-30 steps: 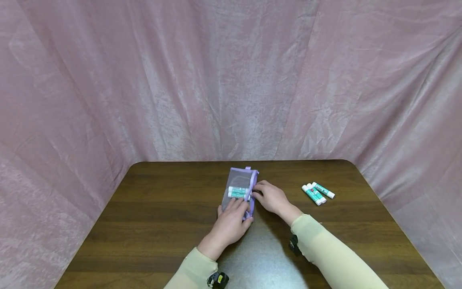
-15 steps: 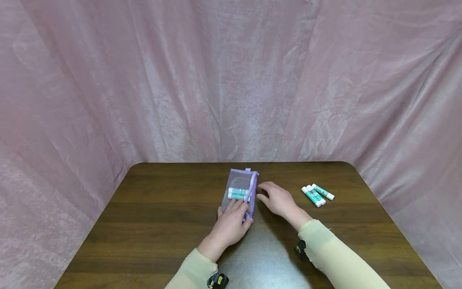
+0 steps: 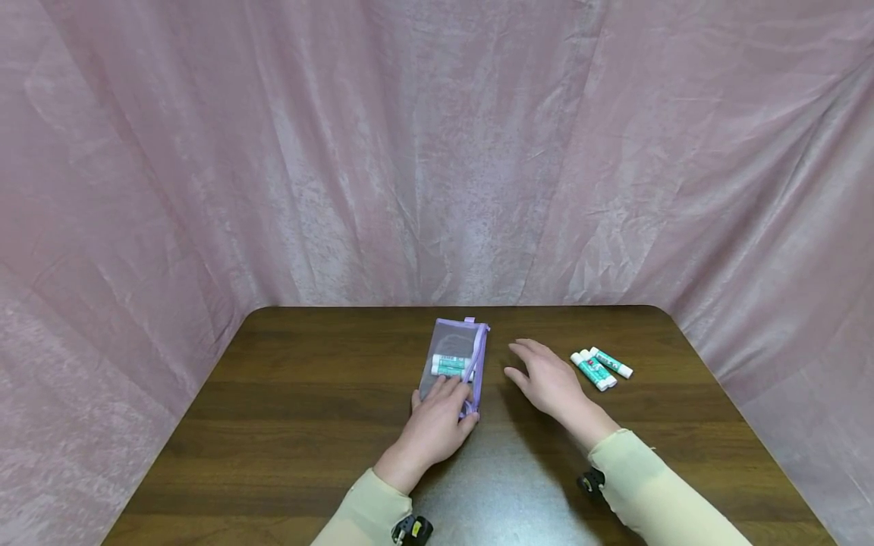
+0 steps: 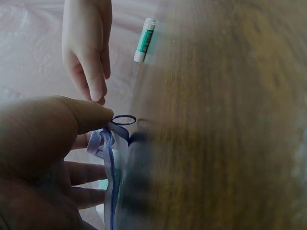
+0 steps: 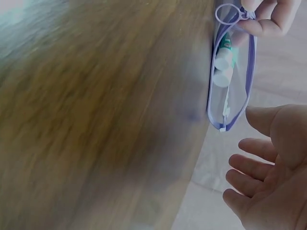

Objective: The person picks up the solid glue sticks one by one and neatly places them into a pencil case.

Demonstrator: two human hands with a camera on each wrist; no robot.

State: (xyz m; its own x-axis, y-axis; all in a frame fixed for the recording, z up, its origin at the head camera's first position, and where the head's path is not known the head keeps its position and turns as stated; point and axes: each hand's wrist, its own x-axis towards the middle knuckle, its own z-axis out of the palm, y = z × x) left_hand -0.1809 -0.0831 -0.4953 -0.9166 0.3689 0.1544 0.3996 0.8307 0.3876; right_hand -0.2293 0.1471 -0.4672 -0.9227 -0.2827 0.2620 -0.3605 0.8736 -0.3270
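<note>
A mesh pouch [image 3: 451, 340] with purple edges lies flat at mid-table. Teal-and-white glue sticks [image 3: 449, 365] show through its mesh. My left hand [image 3: 435, 426] rests over the pouch's near end; the right wrist view shows its thumb and fingers pinching the zipper end beside the purple pull ring [image 5: 227, 14]. There the zipped side gapes, and white ends of glue sticks [image 5: 222, 69] are visible inside. My right hand [image 3: 544, 378] holds nothing, its fingers loosely extended between the pouch and a small group of loose glue sticks [image 3: 592, 370].
The brown wooden table [image 3: 307, 425] has rounded far corners. Pink curtain fabric [image 3: 437, 152] hangs right behind its far edge and along both sides. In the left wrist view, a loose glue stick [image 4: 145, 42] lies beyond the right hand.
My right hand has drawn away from the pouch's right edge and moved right, toward the loose glue sticks. The left hand and pouch have stayed in place.
</note>
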